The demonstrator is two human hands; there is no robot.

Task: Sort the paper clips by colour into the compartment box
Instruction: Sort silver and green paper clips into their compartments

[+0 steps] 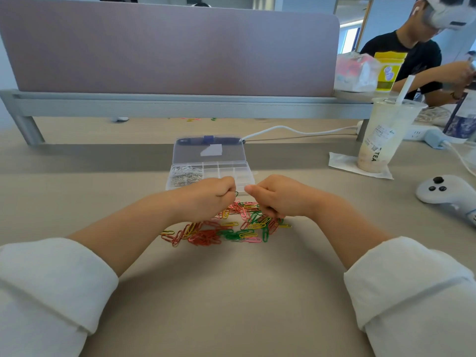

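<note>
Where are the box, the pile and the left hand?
box (233, 169), head view, on an empty compartment.
pile (226, 231), head view, on the clips at its middle.
left hand (206, 198), head view, on its back; it pinches a green clip (236, 194).

The beige table carries a loose pile of red, pink, yellow and green paper clips at its centre. Just behind the pile sits the clear compartment box, lid open. To the right, a white napkin lies under a cup, with a white controller nearer the edge. A white cable and a power strip lie farther back.
</note>
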